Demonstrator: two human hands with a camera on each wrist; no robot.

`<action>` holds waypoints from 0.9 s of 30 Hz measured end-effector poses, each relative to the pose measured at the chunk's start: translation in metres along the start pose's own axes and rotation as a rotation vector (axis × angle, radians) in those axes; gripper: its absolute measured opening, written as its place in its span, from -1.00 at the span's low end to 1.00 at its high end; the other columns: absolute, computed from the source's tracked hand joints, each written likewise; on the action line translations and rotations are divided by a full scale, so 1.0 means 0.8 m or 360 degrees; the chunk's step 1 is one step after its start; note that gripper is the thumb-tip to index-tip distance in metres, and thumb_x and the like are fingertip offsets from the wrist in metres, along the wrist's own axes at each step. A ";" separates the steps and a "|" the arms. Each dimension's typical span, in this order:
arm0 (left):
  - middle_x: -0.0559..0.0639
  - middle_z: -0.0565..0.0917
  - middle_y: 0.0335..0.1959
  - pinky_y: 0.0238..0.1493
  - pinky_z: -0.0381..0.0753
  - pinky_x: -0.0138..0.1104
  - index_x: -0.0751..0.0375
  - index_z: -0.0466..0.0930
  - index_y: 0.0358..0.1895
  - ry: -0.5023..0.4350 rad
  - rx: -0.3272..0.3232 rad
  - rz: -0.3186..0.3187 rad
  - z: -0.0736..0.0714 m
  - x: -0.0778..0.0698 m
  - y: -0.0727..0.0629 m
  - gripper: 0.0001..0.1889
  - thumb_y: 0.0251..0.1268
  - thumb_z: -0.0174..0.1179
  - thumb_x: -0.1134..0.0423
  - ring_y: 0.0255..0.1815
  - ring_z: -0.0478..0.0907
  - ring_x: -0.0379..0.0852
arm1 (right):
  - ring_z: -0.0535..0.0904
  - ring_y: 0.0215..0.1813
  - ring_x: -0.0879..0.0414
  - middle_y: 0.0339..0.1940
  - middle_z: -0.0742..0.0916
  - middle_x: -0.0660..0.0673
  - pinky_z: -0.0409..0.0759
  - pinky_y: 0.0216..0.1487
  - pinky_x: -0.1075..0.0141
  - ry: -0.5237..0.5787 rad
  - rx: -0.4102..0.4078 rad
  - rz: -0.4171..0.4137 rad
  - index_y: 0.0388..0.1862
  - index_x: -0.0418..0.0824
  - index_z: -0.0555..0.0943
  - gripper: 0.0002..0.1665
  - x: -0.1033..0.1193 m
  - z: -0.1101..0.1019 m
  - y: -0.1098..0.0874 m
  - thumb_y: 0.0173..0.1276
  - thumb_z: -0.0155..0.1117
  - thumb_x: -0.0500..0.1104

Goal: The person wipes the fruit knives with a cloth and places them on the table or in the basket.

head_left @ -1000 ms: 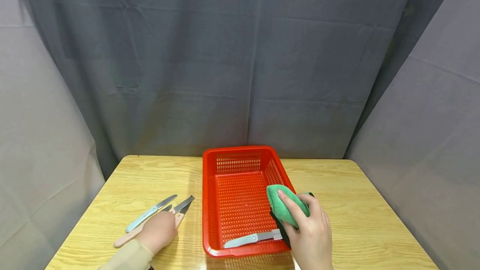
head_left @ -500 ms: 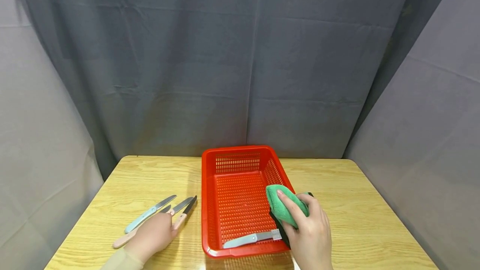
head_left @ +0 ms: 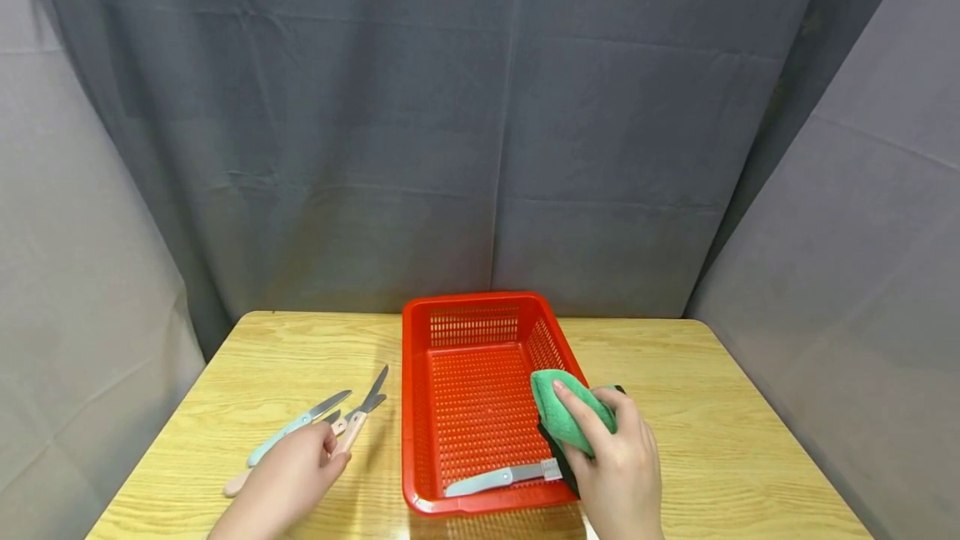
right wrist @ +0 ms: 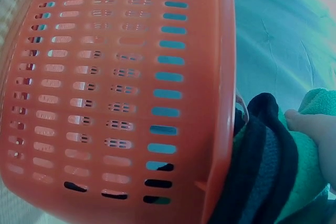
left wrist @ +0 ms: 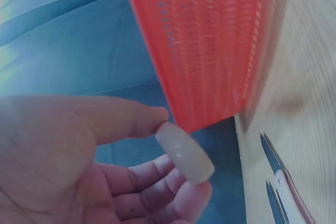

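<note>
My left hand [head_left: 292,469] pinches a pink-handled knife [head_left: 352,430] between thumb and fingers, its blade pointing away from me. In the left wrist view the handle's end [left wrist: 185,153] shows above the tabletop. Under and beside that hand lie a light-blue-handled knife [head_left: 279,440] and pink-handled knives [head_left: 237,484], partly hidden. My right hand [head_left: 618,461] grips a folded green cloth [head_left: 558,402] with dark edging, at the right rim of a red basket [head_left: 408,440]. Inside the basket, a light-blue-handled knife [head_left: 480,482] lies near the front, its blade tip against a pale piece.
The perforated basket stands mid-table on a wooden tabletop [head_left: 720,432]. A grey curtain [head_left: 375,148] hangs right behind the table's back edge, with paler cloth walls [head_left: 862,273] on both sides.
My left hand has taken hold of a pink-handled knife and raised it off the others, its blade swinging upward. The right hand and cloth have stayed in place.
</note>
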State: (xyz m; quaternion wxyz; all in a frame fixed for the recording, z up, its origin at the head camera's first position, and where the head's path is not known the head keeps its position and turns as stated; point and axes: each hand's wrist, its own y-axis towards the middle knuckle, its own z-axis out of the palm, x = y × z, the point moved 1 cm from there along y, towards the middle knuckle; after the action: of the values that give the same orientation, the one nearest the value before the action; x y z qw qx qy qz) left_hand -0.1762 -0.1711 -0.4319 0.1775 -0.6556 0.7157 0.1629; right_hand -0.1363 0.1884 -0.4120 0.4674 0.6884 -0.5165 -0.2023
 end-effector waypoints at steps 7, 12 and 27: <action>-0.17 0.50 -0.51 -0.51 0.32 -0.38 0.04 0.54 -0.34 -0.0123 -0.0113 -0.0015 -0.006 -0.012 -0.017 -0.82 0.32 0.37 0.15 -0.59 0.31 -0.20 | 0.61 -0.16 -0.21 -0.04 0.61 -0.27 0.55 -0.25 -0.05 0.0006 0.0009 0.0005 0.19 0.10 0.73 0.00 0.001 -0.001 0.001 -0.36 0.72 -0.47; -0.19 0.53 -0.49 -0.51 0.34 -0.39 0.02 0.57 -0.33 -0.0181 -0.0131 -0.0045 -0.008 -0.016 -0.019 -0.86 0.33 0.34 0.15 -0.60 0.33 -0.21 | 0.61 -0.16 -0.20 -0.04 0.61 -0.27 0.55 -0.25 -0.04 0.0003 0.0008 0.0002 0.19 0.11 0.73 0.01 0.002 0.000 0.002 -0.36 0.73 -0.47; -0.03 0.38 -0.39 -0.50 0.36 -0.38 0.20 0.44 -0.12 -0.0480 -0.0055 0.0090 0.002 -0.033 -0.016 -0.90 0.65 -0.03 0.29 -0.50 0.28 -0.19 | 0.61 -0.15 -0.18 -0.03 0.60 -0.25 0.56 -0.24 -0.03 -0.0014 0.0035 0.0000 0.21 0.12 0.72 0.07 0.004 -0.001 0.003 -0.42 0.77 -0.48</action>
State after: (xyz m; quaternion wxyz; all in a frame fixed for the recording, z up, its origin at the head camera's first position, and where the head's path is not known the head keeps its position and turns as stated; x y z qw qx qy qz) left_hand -0.1617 -0.1487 -0.4209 0.2669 -0.6062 0.6963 0.2767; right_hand -0.1355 0.1856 -0.4092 0.4576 0.6926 -0.5206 -0.1998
